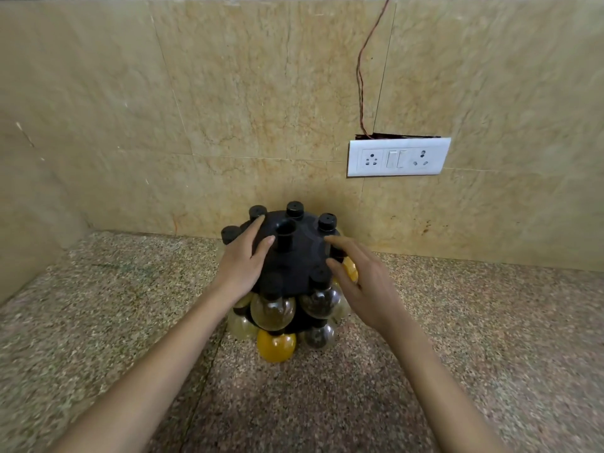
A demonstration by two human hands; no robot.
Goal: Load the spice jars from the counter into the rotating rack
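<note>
Against the back wall, at the twelve o'clock edge of the counter [457,322], stands the rotating rack [294,256]. Its black domed top carries a short central post [285,235] that points straight up, so the long axis, and the axis it would spin on, is vertical. Spice jars [273,310] hang around it in tiers: black caps poke up around the dome from nine through two o'clock, clear bulbs with dark contents sit at six, and an orange jar [276,344] is lowest at the front. No loose jar shows on the counter, so loading looks nearly or wholly done, and the step in hand is probably a turn or a check of the rack.

Taking the post as centre, the left hand [243,263] lies at eight o'clock, flat on the dome, fingers straight and close together, the thumb tip reaching almost to the post. It holds nothing; it rests on the rack. The right hand [366,282] comes in from four o'clock with fingers spread and relaxed, its index tip over the dome's rim at three. Motion blur hides whether it touches. The left is the nearer hand, so any turn would likely be pushed from there, sweeping sideways around the post.
</note>
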